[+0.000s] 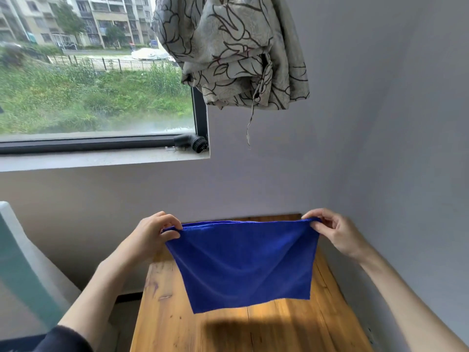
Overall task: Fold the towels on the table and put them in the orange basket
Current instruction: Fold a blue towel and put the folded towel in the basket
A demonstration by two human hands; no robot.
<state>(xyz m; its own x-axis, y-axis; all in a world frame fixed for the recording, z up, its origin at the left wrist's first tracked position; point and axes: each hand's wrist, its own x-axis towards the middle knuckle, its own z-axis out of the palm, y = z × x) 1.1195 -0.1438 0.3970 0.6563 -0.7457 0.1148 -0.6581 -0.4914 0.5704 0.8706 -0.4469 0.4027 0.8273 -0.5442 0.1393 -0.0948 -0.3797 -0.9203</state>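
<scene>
Blue towel [243, 262] hangs in the air above the wooden table [177, 326], stretched by its 2 top corners, lower edge free and casting a shadow on the wood. Left hand [154, 232] pinches the top left corner, fingers curled over the hem. Right hand [332, 229] pinches the top right corner between thumb and fingertips. Behind: grey wall, window [96, 72], patterned curtain [238, 49] bunched up above.
</scene>
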